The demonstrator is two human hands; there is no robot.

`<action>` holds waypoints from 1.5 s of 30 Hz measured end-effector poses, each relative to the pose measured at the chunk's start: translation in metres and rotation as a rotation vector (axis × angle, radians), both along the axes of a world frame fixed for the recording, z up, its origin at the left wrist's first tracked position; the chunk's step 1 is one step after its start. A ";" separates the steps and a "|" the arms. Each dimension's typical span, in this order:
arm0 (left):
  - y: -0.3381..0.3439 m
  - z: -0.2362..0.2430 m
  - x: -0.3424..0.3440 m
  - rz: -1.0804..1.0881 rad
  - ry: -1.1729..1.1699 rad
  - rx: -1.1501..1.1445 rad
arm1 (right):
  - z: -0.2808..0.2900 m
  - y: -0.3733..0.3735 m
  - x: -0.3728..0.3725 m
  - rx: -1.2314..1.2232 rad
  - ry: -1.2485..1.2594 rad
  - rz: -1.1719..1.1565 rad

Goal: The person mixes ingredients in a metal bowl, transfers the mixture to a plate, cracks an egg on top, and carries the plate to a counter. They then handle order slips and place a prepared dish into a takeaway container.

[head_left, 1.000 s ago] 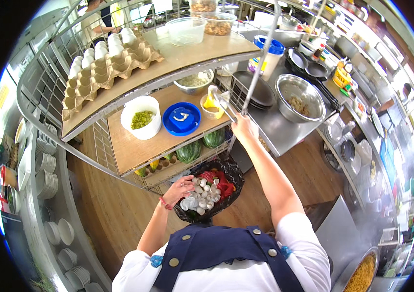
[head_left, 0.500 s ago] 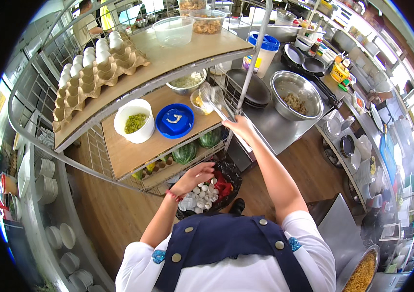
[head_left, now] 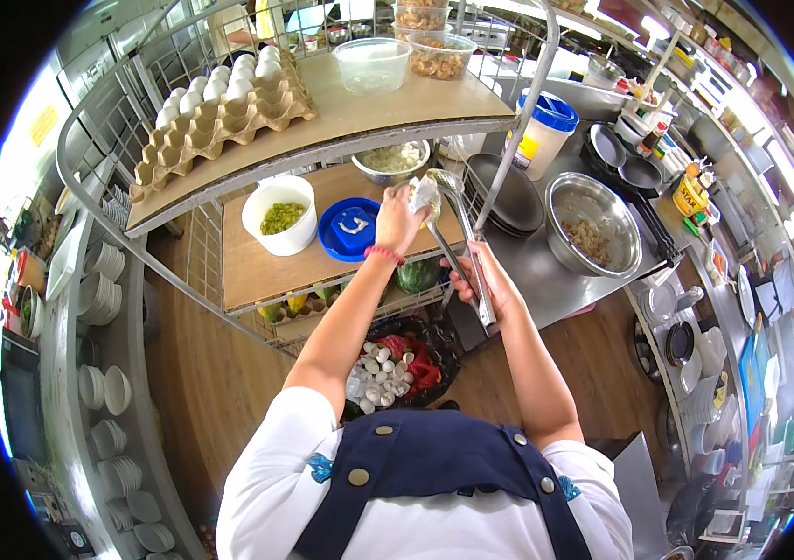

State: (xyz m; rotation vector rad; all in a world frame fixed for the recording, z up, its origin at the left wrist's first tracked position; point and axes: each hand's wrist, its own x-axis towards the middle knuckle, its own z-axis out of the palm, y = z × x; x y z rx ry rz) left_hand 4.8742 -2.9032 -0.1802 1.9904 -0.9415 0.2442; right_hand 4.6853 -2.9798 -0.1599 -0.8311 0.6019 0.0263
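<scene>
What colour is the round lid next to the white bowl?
The lid is blue, seen in the head view.

Head view, steeply down, close.

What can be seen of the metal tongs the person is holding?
The metal tongs look like shiny steel, long, with two arms ending in spoon-shaped tips. The right hand grips the handle end, tips pointing away toward the cart's middle shelf. The left hand presses a white cloth or tissue against the tips. The arms lie close together; whether fully closed cannot be told.
</scene>
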 end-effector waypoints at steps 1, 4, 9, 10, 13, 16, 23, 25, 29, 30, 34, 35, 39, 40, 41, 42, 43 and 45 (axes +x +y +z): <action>-0.010 0.001 0.012 -0.027 0.078 0.072 | 0.001 0.002 -0.005 0.012 -0.037 0.011; -0.036 -0.007 0.048 0.001 0.125 0.021 | 0.003 0.003 -0.034 -0.037 -0.034 0.013; -0.091 -0.070 0.125 0.053 -0.012 0.214 | -0.009 0.019 -0.103 0.083 -0.070 -0.096; -0.102 -0.087 0.138 0.051 -0.057 0.249 | -0.010 0.022 -0.113 0.099 -0.061 -0.101; -0.122 -0.109 0.163 -0.307 -0.511 0.654 | -0.007 0.034 -0.142 0.160 -0.112 -0.170; -0.106 -0.067 0.134 -0.272 -0.196 0.771 | 0.005 0.040 -0.159 0.118 -0.157 -0.291; 0.020 0.081 -0.141 -1.105 0.653 0.383 | 0.040 0.022 -0.111 -0.271 -0.231 -0.857; 0.023 0.109 -0.169 -0.968 0.324 0.322 | 0.059 0.013 -0.090 -0.435 -0.179 -0.809; 0.034 0.177 -0.146 -0.761 0.630 0.128 | 0.111 0.005 -0.074 -0.598 -0.426 -0.427; 0.046 0.198 -0.134 -0.708 0.671 0.099 | 0.121 0.002 -0.078 -0.642 -0.481 -0.325; 0.097 0.284 -0.080 -0.560 0.593 -0.016 | 0.138 -0.026 -0.110 -0.644 -0.602 -0.327; 0.110 0.301 -0.069 -0.373 0.537 -0.018 | 0.136 -0.037 -0.120 -0.664 -0.578 -0.434; 0.091 0.344 -0.002 -0.204 0.287 0.159 | 0.127 -0.083 -0.167 -0.521 -0.601 -0.818; 0.070 0.350 0.018 -0.229 0.220 0.212 | 0.125 -0.093 -0.175 -0.550 -0.624 -0.847; 0.047 0.360 0.040 -0.294 0.274 0.253 | 0.122 -0.102 -0.182 -0.565 -0.607 -0.904; 0.018 0.366 0.058 -0.358 0.331 0.296 | 0.119 -0.109 -0.190 -0.560 -0.604 -0.915; -0.012 0.375 0.074 -0.383 0.401 0.245 | 0.116 -0.115 -0.197 -0.574 -0.638 -0.904; -0.064 0.381 0.085 -0.462 0.740 -0.032 | 0.105 -0.118 -0.207 -0.625 -0.577 -0.932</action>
